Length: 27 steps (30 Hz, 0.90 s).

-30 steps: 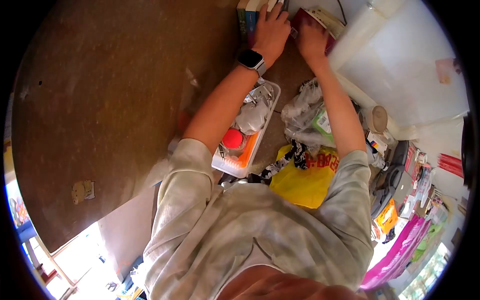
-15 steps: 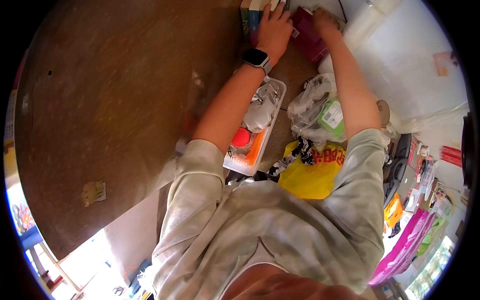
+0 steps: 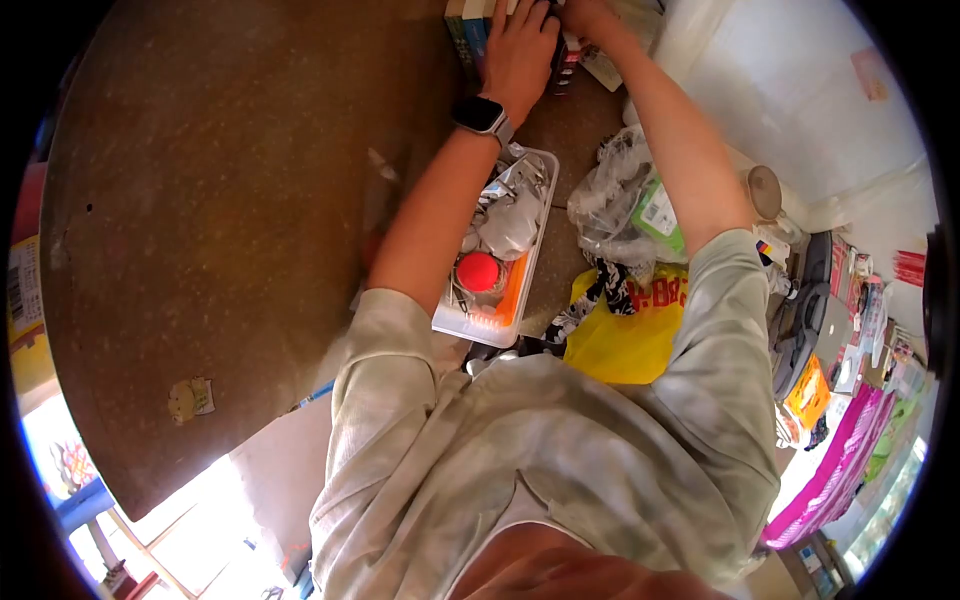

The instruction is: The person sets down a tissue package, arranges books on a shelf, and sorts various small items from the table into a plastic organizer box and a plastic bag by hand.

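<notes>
My left hand (image 3: 518, 62) lies over a row of upright books (image 3: 470, 32) at the top of the view, its fingers spread across their upper edges. Close on its right, my right hand (image 3: 592, 20) is closed at the top of a dark book (image 3: 566, 68) with red and white marks on its spine, which stands against the row. The fingertips of my right hand are partly hidden. Loose papers (image 3: 603, 68) lie under my right wrist.
Below my hands is a clear plastic tray (image 3: 537, 235) holding a red-lidded jar (image 3: 478, 271) and small items. Right of it lie a clear plastic bag (image 3: 600, 205), a green packet (image 3: 660, 215) and a yellow bag (image 3: 625, 345). The brown tabletop (image 3: 220, 200) extends left.
My right hand has moved left toward the row of books. The dark red book that lay tilted to the right no longer shows there; a dark spine now stands beside the row.
</notes>
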Each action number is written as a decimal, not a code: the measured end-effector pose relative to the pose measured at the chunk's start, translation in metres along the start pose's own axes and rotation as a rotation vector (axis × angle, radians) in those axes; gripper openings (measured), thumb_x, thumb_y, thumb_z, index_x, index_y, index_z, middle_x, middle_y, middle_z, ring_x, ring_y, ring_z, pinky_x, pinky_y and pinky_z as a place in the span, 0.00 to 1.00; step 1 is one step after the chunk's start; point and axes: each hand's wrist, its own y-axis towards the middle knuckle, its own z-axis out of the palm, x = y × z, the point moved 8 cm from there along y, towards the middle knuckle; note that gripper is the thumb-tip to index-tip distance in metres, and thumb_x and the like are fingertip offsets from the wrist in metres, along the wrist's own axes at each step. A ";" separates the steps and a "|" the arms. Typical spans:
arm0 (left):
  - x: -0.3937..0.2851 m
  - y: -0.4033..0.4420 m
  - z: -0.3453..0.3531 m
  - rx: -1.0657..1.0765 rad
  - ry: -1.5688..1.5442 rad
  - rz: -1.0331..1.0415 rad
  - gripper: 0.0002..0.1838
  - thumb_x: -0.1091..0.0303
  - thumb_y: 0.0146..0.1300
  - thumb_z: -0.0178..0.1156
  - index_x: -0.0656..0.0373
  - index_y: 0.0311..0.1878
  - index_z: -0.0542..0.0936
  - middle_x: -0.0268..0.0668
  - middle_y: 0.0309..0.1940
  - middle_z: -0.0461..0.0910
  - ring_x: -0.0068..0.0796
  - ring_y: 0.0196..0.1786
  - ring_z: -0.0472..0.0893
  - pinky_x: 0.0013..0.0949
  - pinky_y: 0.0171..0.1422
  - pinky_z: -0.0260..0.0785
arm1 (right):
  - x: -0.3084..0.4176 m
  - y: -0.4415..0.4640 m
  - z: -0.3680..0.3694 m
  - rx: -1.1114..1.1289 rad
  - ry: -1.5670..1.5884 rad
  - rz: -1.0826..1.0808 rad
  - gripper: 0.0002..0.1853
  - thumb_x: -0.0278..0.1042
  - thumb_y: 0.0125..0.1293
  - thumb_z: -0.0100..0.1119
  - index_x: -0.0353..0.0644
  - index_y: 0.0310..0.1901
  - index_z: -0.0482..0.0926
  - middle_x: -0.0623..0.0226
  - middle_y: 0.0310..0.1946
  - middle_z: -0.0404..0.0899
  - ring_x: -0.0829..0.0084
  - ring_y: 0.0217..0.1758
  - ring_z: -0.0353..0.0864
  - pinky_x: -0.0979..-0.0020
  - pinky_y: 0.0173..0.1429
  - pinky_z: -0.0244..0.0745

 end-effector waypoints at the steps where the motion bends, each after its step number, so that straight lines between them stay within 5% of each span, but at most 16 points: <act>1: -0.002 -0.002 -0.007 -0.027 -0.049 -0.011 0.19 0.75 0.62 0.55 0.65 0.57 0.77 0.48 0.61 0.73 0.46 0.71 0.66 0.52 0.80 0.47 | -0.002 0.001 0.005 0.002 0.002 -0.001 0.16 0.39 0.62 0.61 0.31 0.36 0.85 0.41 0.35 0.84 0.46 0.40 0.85 0.53 0.44 0.81; 5: 0.000 -0.015 -0.013 -0.187 -0.385 0.017 0.19 0.75 0.59 0.58 0.66 0.56 0.76 0.48 0.56 0.76 0.47 0.67 0.69 0.50 0.80 0.49 | -0.006 -0.016 0.019 0.188 0.277 0.207 0.22 0.43 0.70 0.56 0.28 0.51 0.78 0.43 0.42 0.83 0.50 0.43 0.85 0.52 0.43 0.82; 7: -0.009 -0.021 0.015 0.002 -0.232 0.113 0.18 0.73 0.61 0.57 0.64 0.55 0.77 0.47 0.53 0.77 0.45 0.65 0.71 0.49 0.80 0.52 | 0.017 -0.051 -0.012 0.450 0.533 0.371 0.25 0.45 0.76 0.50 0.30 0.62 0.70 0.49 0.44 0.82 0.53 0.46 0.83 0.49 0.40 0.81; 11: -0.017 -0.025 0.023 -0.040 0.063 0.191 0.17 0.69 0.63 0.56 0.62 0.54 0.79 0.45 0.54 0.78 0.42 0.67 0.70 0.49 0.81 0.49 | -0.027 -0.030 0.025 0.554 0.733 0.314 0.23 0.44 0.74 0.53 0.30 0.57 0.74 0.47 0.45 0.81 0.53 0.47 0.82 0.51 0.40 0.81; 13: -0.017 -0.025 0.037 0.083 0.244 0.213 0.17 0.67 0.64 0.54 0.61 0.54 0.81 0.42 0.57 0.77 0.40 0.69 0.69 0.50 0.83 0.44 | -0.034 0.005 0.078 0.400 -0.652 -0.834 0.18 0.39 0.70 0.56 0.31 0.50 0.79 0.45 0.45 0.81 0.54 0.45 0.83 0.54 0.41 0.80; 14: -0.016 -0.025 0.040 0.080 0.243 0.208 0.17 0.67 0.64 0.54 0.61 0.54 0.81 0.42 0.57 0.77 0.40 0.69 0.69 0.50 0.83 0.44 | -0.020 -0.009 0.054 0.402 -0.656 -0.837 0.18 0.39 0.70 0.56 0.31 0.50 0.79 0.45 0.45 0.81 0.54 0.45 0.83 0.54 0.41 0.80; 16: -0.016 -0.028 0.046 0.086 0.260 0.198 0.18 0.67 0.63 0.55 0.60 0.54 0.81 0.41 0.60 0.77 0.41 0.70 0.67 0.52 0.84 0.39 | -0.010 -0.025 -0.072 -0.040 -0.440 -0.107 0.14 0.36 0.66 0.58 0.33 0.45 0.81 0.43 0.45 0.81 0.54 0.46 0.83 0.56 0.46 0.80; 19: -0.016 -0.027 0.051 0.159 0.299 0.206 0.17 0.67 0.65 0.55 0.58 0.56 0.81 0.40 0.61 0.76 0.41 0.71 0.66 0.52 0.85 0.38 | -0.031 -0.003 -0.063 0.229 -0.688 -0.070 0.15 0.38 0.67 0.60 0.35 0.48 0.81 0.46 0.47 0.82 0.54 0.51 0.83 0.56 0.50 0.80; 22: -0.017 -0.027 0.041 0.016 0.341 0.184 0.17 0.70 0.53 0.64 0.56 0.49 0.83 0.35 0.59 0.76 0.36 0.64 0.73 0.46 0.81 0.51 | -0.051 0.025 -0.038 0.039 -0.712 0.017 0.17 0.38 0.67 0.60 0.35 0.51 0.80 0.47 0.50 0.82 0.53 0.52 0.83 0.57 0.52 0.80; 25: -0.016 -0.026 0.046 -0.022 0.379 0.167 0.14 0.67 0.57 0.64 0.50 0.48 0.86 0.30 0.59 0.76 0.30 0.66 0.71 0.51 0.81 0.48 | -0.022 0.004 -0.061 0.200 -0.847 0.199 0.19 0.39 0.69 0.58 0.37 0.57 0.78 0.50 0.52 0.82 0.52 0.53 0.82 0.57 0.55 0.79; 27: -0.016 -0.029 0.042 0.074 0.385 0.186 0.15 0.67 0.63 0.60 0.53 0.53 0.83 0.34 0.61 0.76 0.36 0.69 0.68 0.52 0.83 0.42 | -0.011 0.002 -0.065 0.313 -0.900 0.048 0.19 0.40 0.70 0.57 0.38 0.57 0.79 0.51 0.52 0.82 0.52 0.54 0.82 0.57 0.56 0.78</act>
